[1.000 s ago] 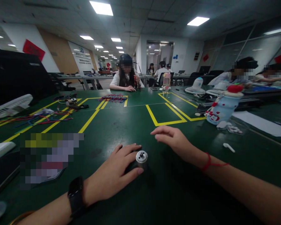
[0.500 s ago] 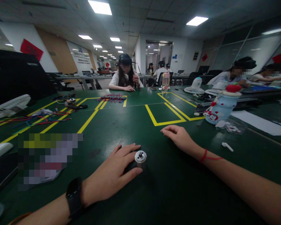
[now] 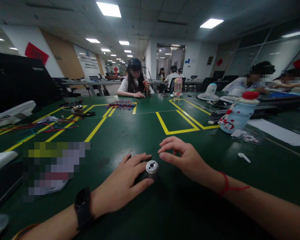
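Observation:
A small silver cylindrical motor [image 3: 152,166] stands upright on the green table, its round top showing a dark centre and small holes. My left hand [image 3: 123,181] has it between thumb and index finger, with the other fingers stretched along the tabletop. To the right of the motor, my right hand [image 3: 185,156] hovers with thumb and curved fingers apart. It holds nothing, and its fingertips point towards the motor without touching it.
Bundled coloured wires [image 3: 121,105] lie further back, with loose wires [image 3: 47,126] at left. A blue bottle [image 3: 237,115], a plastic bag of small pieces [image 3: 247,136] and a white earbud [image 3: 244,157] are at right. A person [image 3: 133,81] sits opposite.
My right hand has moved left and nearer, towards the motor, and its fingers have spread. My left hand stays at the motor. The view has shifted slightly.

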The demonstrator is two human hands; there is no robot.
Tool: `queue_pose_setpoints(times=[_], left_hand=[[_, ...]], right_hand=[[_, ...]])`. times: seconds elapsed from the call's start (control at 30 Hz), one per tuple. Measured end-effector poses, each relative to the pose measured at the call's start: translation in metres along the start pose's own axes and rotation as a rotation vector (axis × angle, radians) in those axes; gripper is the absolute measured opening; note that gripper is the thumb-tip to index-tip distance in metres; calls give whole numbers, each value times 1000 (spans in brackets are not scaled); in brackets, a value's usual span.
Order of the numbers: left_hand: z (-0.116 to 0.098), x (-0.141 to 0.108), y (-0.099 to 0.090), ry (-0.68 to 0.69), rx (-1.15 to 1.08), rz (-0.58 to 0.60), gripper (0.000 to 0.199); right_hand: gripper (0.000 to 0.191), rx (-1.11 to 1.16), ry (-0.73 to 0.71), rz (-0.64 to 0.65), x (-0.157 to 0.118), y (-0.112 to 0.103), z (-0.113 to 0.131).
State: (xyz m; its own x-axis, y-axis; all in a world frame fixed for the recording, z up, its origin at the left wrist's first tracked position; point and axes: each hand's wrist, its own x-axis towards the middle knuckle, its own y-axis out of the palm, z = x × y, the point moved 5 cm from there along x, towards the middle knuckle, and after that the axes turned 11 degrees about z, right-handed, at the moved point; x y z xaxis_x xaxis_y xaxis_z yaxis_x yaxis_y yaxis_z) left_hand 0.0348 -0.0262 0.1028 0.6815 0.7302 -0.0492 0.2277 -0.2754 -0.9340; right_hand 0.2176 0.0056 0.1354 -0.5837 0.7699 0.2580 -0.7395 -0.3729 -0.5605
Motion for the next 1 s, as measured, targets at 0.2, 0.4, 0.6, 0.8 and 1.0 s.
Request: queue_pose_setpoints(times=[0.2, 0.4, 0.6, 0.8, 1.0], left_hand=[[0, 8, 2, -17, -26, 31, 37], [2, 13, 8, -15, -32, 48, 40], [2, 8, 7, -15, -38, 57, 40], [1, 12, 10, -17, -49, 52, 40], [1, 13, 11, -22, -17, 61, 39]], right_hand=[[16, -262, 14, 339, -17, -3, -22], [17, -307, -7, 326, -22, -1, -24], [23, 15, 133, 66, -13, -27, -40], [30, 89, 344, -283, -7, -75, -99], [24, -61, 195, 74, -10, -46, -64]])
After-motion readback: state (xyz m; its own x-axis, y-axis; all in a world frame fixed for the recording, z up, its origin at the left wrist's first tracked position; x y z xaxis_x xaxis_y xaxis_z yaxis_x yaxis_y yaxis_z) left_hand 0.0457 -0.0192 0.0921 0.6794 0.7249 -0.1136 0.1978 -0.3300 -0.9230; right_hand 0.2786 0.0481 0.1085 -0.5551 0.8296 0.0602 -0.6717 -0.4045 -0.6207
